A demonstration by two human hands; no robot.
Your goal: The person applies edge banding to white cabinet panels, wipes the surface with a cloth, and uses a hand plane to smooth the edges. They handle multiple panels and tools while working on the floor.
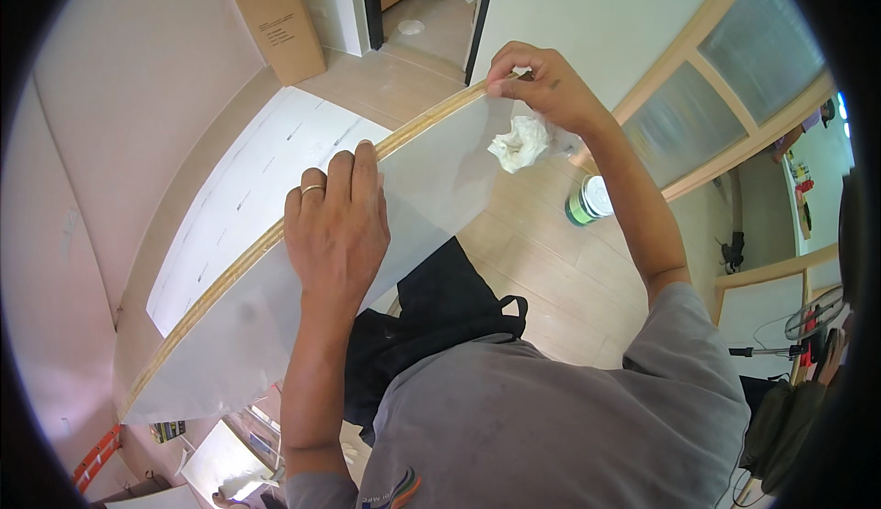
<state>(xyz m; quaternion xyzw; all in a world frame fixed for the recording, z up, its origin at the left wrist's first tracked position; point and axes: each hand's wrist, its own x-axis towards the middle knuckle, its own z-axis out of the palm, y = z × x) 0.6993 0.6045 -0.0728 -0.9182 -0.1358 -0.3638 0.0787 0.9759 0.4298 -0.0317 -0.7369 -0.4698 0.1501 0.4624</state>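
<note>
Showing, left to right:
Cardboard box (pixel 273 15): tall and brown, leaning at the wall by the doorway, a small dark printed label on its face.
White panel (pixel 275 298): stood on edge across the floor (pixel 541 279), its pale plywood edge uppermost, apparently so that edge can be worked.
Left hand (pixel 335 224): fingers (pixel 353 165) curled over the top edge, gripping and steadying the panel.
Right hand (pixel 541 87): fingers pinched closed on the edge's far end, a crumpled white rag (pixel 520 142) bunched beneath the palm.
Can (pixel 587 201): round, green-banded, white-lidded, on the floor beside the right forearm.
</note>
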